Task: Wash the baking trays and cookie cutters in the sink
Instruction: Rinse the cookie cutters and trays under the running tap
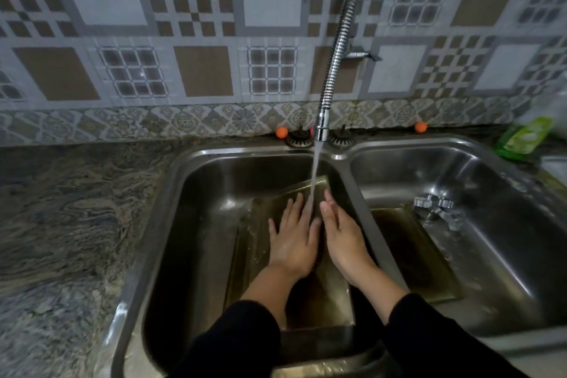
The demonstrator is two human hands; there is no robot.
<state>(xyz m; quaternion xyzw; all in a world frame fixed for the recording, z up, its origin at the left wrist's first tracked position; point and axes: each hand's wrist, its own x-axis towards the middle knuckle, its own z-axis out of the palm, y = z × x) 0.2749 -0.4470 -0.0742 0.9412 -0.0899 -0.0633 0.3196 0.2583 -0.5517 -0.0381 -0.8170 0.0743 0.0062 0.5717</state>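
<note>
Double steel sink (190,193) under tiled wall, faucet (322,129) running.
Left basin: baking tray (260,242) tilted, far edge toward 12 o'clock; left hand (294,239) and right hand (343,239) flat, fingers straight, beneath the stream. Second tray (411,255) lies at 3 o'clock.

2 long black sleeves (239,344), bare hands (294,239)

One camera on my head looks forward and down, close over the double sink (339,156), with the tiled wall (184,40) ahead.
</note>
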